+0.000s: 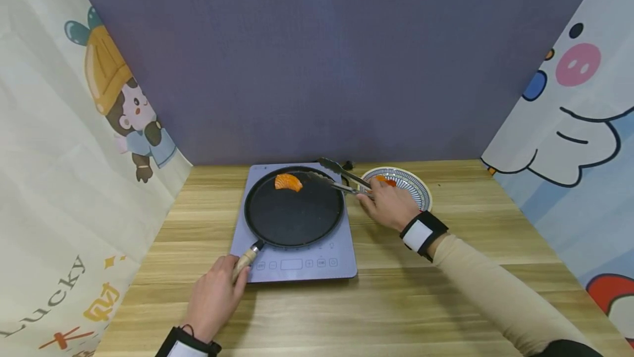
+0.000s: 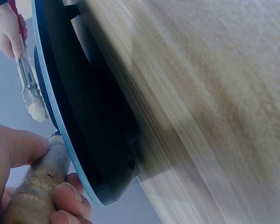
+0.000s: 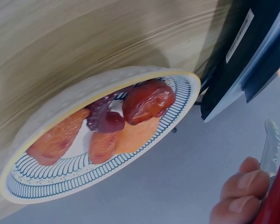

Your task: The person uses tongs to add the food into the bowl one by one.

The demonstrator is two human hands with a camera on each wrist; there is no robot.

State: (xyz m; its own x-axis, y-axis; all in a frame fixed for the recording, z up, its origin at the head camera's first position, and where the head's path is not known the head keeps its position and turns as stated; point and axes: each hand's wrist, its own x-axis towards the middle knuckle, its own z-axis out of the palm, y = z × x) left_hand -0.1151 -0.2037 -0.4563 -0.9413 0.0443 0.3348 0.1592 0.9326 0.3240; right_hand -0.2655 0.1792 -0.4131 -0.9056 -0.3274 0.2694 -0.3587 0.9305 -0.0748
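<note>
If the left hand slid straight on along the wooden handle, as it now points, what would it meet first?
Probably the black pan, at the far end of the wooden handle. The edge of the cooktop looks close to the left hand, so this could be brushed first; the depth is unclear.

There are two hands [image 1: 214, 296] [image 1: 391, 207], one cooktop [image 1: 344, 252], one pan [image 1: 294, 217] bearing one orange slice [image 1: 288, 182], one pair of tongs [image 1: 342, 170], and one dish [image 1: 417, 191] holding at least five food pieces [image 3: 149, 101].

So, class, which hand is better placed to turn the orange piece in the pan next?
Probably the right hand: it holds the tongs, reaching over the pan near the orange piece. The left hand grips the pan handle.
</note>
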